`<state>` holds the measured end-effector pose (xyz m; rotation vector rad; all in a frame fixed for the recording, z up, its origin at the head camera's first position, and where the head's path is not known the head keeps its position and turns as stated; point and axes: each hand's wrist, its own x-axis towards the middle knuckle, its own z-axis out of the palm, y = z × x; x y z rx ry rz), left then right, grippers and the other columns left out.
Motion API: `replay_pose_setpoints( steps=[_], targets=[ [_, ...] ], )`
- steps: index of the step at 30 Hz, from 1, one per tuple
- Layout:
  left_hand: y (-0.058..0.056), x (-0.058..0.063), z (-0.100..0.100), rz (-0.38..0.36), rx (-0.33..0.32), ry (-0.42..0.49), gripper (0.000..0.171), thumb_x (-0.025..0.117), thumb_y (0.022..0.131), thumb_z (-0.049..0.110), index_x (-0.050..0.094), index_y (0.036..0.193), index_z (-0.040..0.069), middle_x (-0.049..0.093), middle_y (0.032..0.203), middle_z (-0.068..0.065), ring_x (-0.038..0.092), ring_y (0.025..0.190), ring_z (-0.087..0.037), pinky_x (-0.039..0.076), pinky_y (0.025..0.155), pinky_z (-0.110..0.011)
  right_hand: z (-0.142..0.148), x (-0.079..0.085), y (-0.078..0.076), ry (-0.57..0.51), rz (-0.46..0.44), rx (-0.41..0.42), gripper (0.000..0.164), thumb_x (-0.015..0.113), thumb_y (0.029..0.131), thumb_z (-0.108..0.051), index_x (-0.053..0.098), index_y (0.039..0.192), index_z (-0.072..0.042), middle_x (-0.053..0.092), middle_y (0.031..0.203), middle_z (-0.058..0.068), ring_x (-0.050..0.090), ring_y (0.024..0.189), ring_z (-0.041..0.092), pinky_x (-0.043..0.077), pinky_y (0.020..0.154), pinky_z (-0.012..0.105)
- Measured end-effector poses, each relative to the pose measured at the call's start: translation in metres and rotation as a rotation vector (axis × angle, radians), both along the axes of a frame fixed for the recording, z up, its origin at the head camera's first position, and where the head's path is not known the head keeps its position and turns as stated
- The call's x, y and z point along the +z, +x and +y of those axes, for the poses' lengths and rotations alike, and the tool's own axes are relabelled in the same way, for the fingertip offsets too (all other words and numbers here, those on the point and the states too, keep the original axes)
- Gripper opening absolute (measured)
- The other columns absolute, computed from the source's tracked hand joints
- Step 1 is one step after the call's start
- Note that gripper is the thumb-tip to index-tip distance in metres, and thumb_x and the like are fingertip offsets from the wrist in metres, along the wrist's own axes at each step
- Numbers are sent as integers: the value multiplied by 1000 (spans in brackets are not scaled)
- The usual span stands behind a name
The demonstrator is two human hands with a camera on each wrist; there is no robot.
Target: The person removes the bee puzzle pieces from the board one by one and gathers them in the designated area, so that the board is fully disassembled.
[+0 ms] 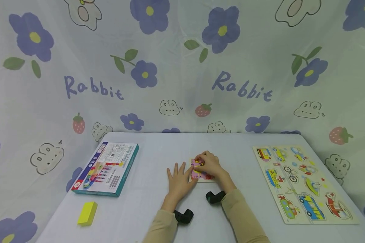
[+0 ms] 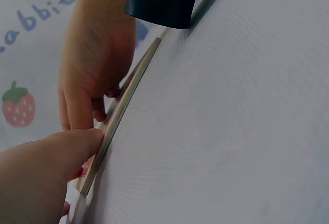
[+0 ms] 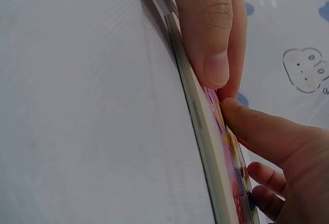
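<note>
A small pink wooden puzzle board (image 1: 196,174) lies flat at the middle of the table, with its pale edge (image 3: 198,121) seen side-on in the right wrist view. To its left my left hand (image 1: 178,180) rests on the table with fingers spread, its thumb (image 2: 85,144) pressing the board's near left edge. Over the board reaches my right hand (image 1: 213,166), fingers bent, thumb (image 3: 257,126) against a yellow-marked puzzle piece (image 1: 199,164) in the board. The curled fingers partly hide that piece and the board's far right part.
To the left is a flat puzzle box (image 1: 109,168) with a teal side, and a yellow block (image 1: 87,213) lies nearer me. A large vehicle puzzle board (image 1: 304,184) lies at the right. Behind the table hangs a printed cloth (image 1: 182,67). Both wrists wear black cameras.
</note>
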<state>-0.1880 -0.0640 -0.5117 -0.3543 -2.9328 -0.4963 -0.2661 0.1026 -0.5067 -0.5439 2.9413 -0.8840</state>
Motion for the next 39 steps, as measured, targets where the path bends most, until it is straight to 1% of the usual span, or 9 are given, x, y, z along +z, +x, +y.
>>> replay_pose_setpoints(
  steps=[6,9,16,24,30,32,37,39],
  targets=[
    [0,0,1,5,-4,-1,55,50,86,54,54,131,22,40,142,-14,25,133,-44,8,101,-69,0,1,1,3,2,7,45,71,76,-47,63,113,-23,50,112,4,47,102,25,34,84,45],
    [-1,-1,0,7,-5,-7,55,51,86,54,54,131,23,41,142,-14,25,133,-44,9,101,-69,0,2,1,15,-11,7,45,71,76,-46,62,114,-24,50,113,4,47,103,25,34,84,45],
    [-1,-3,1,2,-7,-3,55,52,85,55,54,131,23,41,141,-14,25,133,-44,8,101,-69,-1,5,0,15,-52,-9,41,72,76,-44,62,110,-24,50,113,4,46,104,25,33,85,45],
    [-1,-2,0,-8,1,5,54,52,86,54,54,130,23,40,142,-14,24,134,-43,7,101,-68,-3,9,0,15,-59,5,41,71,77,-44,63,112,-25,50,113,4,46,104,26,34,86,45],
    [-1,-4,0,-12,5,1,54,51,86,54,54,130,24,39,143,-13,23,134,-43,7,102,-68,-2,9,0,8,-85,9,40,72,76,-41,63,111,-26,49,109,2,45,101,24,33,84,44],
    [-2,-4,0,-11,3,0,53,51,86,54,54,130,24,39,143,-13,23,134,-43,7,102,-68,-2,9,0,2,-91,10,38,73,76,-40,63,110,-26,49,108,1,45,100,23,33,84,44],
    [-2,-5,0,-8,2,4,53,52,86,54,55,129,24,39,143,-14,23,134,-43,7,102,-68,-2,10,0,-25,-91,15,27,74,75,-37,65,98,-26,49,108,2,45,102,25,32,84,46],
    [-2,-4,0,-11,4,6,52,52,86,54,55,129,24,39,143,-14,23,135,-43,6,102,-68,-3,10,-1,-24,-91,14,25,74,75,-36,65,96,-26,49,108,3,45,102,25,32,85,46]
  ],
)
